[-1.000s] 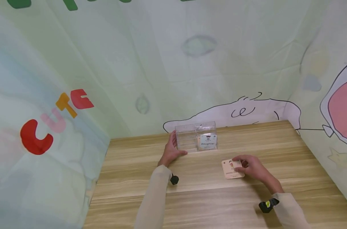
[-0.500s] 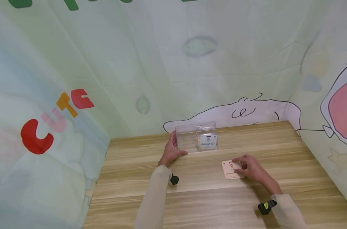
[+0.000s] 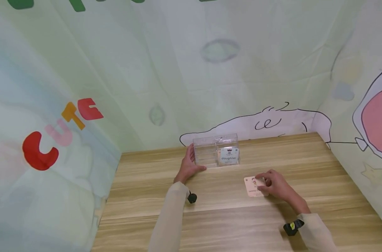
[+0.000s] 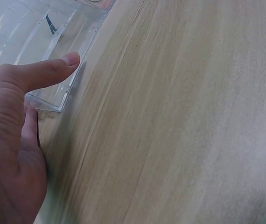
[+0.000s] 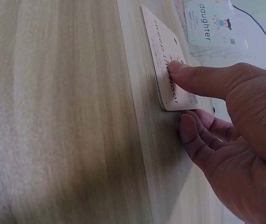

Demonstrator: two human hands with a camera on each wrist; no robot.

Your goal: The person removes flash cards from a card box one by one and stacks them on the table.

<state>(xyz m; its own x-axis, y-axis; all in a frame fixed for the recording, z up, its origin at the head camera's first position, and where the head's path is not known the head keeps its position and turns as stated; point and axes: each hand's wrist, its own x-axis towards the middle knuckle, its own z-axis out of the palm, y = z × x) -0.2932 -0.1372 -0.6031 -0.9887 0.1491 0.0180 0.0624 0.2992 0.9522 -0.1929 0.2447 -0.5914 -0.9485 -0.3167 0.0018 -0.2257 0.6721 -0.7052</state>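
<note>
A clear plastic box (image 3: 205,151) with two side-by-side compartments stands toward the back of the table. My left hand (image 3: 188,166) grips its left end, with the thumb (image 4: 53,73) across the front and the other fingers around the side, partly hidden. A pale blue card reading "daughter" (image 3: 229,158) shows in the right compartment, with a pinkish edge behind it. Nearer me, a small pile of pink cards (image 3: 251,186) lies on the table, the top one reading "sweep the floor" (image 5: 158,51). My right hand (image 3: 279,187) pinches the pile's right side, thumb on top and fingers at the edge.
The wood-grain table (image 3: 209,224) ends at a printed curtain (image 3: 178,87) along its back and sides. Black wrist cameras sit on the left wrist (image 3: 192,197) and right wrist (image 3: 291,228).
The pink cards' edges look slightly more even than a second ago, and my right wrist has shifted a little to the left. My left hand and the box have stayed in place.
</note>
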